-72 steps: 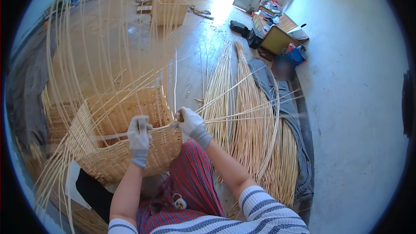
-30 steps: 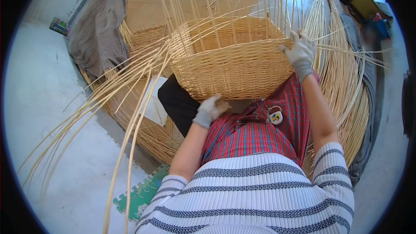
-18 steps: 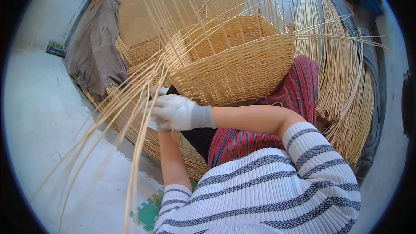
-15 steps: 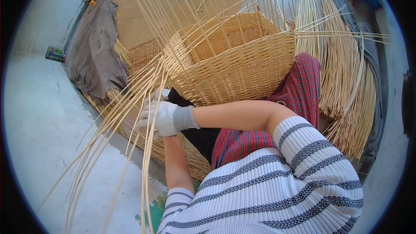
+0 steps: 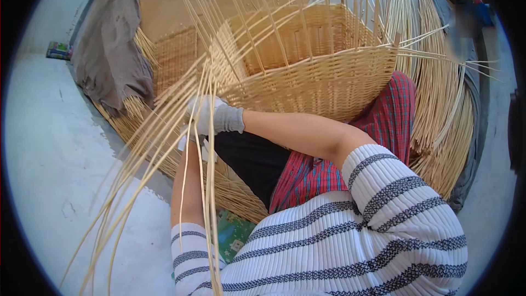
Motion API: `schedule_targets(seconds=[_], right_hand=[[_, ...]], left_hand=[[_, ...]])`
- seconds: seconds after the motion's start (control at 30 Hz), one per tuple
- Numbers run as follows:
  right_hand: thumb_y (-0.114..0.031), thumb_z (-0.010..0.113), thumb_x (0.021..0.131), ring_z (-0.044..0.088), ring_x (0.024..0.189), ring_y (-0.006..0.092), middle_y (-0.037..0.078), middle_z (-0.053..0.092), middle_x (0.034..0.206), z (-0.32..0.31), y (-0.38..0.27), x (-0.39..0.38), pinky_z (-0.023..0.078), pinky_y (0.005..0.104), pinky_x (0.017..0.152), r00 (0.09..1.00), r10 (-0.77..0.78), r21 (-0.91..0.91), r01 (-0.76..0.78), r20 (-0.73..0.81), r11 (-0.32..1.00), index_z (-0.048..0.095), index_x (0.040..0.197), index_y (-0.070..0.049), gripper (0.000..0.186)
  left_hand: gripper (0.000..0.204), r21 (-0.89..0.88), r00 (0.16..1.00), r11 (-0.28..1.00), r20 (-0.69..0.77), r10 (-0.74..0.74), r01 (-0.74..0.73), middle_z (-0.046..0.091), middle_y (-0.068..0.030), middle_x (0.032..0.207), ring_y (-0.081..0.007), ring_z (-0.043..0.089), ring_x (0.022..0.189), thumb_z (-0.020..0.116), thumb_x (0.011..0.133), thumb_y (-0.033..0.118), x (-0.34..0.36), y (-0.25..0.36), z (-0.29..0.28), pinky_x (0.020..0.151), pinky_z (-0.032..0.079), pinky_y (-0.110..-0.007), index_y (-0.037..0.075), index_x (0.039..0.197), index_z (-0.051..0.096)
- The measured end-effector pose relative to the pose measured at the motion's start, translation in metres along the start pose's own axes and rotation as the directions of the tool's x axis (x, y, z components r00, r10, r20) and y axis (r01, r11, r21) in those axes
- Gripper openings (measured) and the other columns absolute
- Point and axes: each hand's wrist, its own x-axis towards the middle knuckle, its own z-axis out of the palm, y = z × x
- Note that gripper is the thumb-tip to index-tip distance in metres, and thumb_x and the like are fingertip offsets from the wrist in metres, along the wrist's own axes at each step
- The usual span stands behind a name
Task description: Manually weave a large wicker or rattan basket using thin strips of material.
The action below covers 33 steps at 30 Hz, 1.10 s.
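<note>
A woven wicker basket (image 5: 312, 85) rests tilted against my lap, with tall upright stakes rising from its rim. At its near left corner a loose fan of long pale wicker rods (image 5: 164, 126) spreads down to the left. My right hand (image 5: 206, 116), in a white glove with a grey cuff, reaches across to that corner. Its fingers look curled closed among the rods, which partly cover them. Just below is my left hand (image 5: 188, 141), also in a white glove, largely hidden by the rods and my right hand; its fingers do not show clearly.
Thick bundles of loose rods (image 5: 433, 93) lie to the right. A grey-brown cloth (image 5: 112, 44) covers more rods at the left. Behind it is a flat woven panel (image 5: 175, 60). My knee in red plaid cloth (image 5: 392, 104) supports the basket's right side.
Both hands have moved up to the basket's near left corner. The basket appears farther right and slightly turned, and the loose rods have swung with the hands.
</note>
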Motion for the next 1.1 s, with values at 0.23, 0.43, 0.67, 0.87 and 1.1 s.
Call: schedule_targets(seconds=[0.23,0.43,0.67,0.87,1.1], right_hand=[[-0.033,0.067,0.082,0.070,0.072,0.0326,0.013,0.071,0.077,-0.043,-0.059,-0.034,0.053,0.0481,0.058,0.970,-0.042,-0.083,0.063,0.240,0.995,0.076,0.082,-0.009,0.025],[-0.045,0.074,0.076,0.066,0.072,0.0353,0.012,0.064,0.073,-0.074,-0.116,-0.080,0.053,0.0483,0.067,0.767,-0.633,0.291,0.632,-0.104,0.719,0.066,0.079,-0.013,0.033],[-0.032,0.073,0.075,0.066,0.073,0.0316,0.008,0.066,0.074,-0.117,-0.134,-0.133,0.053,0.0439,0.067,0.853,-0.512,0.225,0.482,0.099,0.847,0.063,0.078,-0.012,0.022],[-0.028,0.054,0.097,0.059,0.058,0.0216,0.005,0.054,0.061,-0.184,0.003,-0.163,0.054,0.0365,0.064,0.850,0.220,0.810,0.329,-0.478,0.485,0.057,0.073,-0.010,0.030],[-0.026,0.054,0.105,0.062,0.078,0.0153,0.003,0.062,0.083,-0.180,0.087,-0.169,0.055,0.0300,0.073,0.798,0.483,0.918,0.211,-0.360,0.335,0.063,0.101,-0.005,0.023]], left_hand=[[0.036,0.137,0.980,0.973,0.046,-0.191,0.183,0.069,-0.0030,0.081,-0.0126,0.066,0.084,0.067,0.090,0.015,-0.056,0.023,-0.023,0.075,0.053,-0.030,0.007,0.123,0.058],[0.046,0.235,0.961,0.963,0.209,-0.183,0.132,0.069,-0.0020,0.081,-0.0110,0.066,0.086,0.068,0.090,0.014,-0.014,0.081,0.009,0.077,0.054,-0.029,0.007,0.134,0.055],[0.047,0.430,0.875,0.822,0.456,0.160,-0.374,0.067,-0.0041,0.093,-0.0209,0.065,0.097,0.053,0.102,0.009,0.013,0.138,0.098,0.093,0.053,-0.037,0.001,0.146,0.041],[0.035,-0.104,0.989,0.987,0.070,0.133,-0.125,0.029,0.0064,0.052,-0.0052,0.030,0.045,0.041,0.106,0.016,0.065,0.112,0.026,0.073,0.058,-0.035,0.002,0.136,0.050],[0.037,-0.182,0.961,0.945,0.007,0.278,-0.272,0.044,0.0018,0.059,-0.0120,0.054,0.058,0.045,0.106,0.023,0.033,0.090,0.053,0.084,0.058,-0.041,0.000,0.134,0.052]])
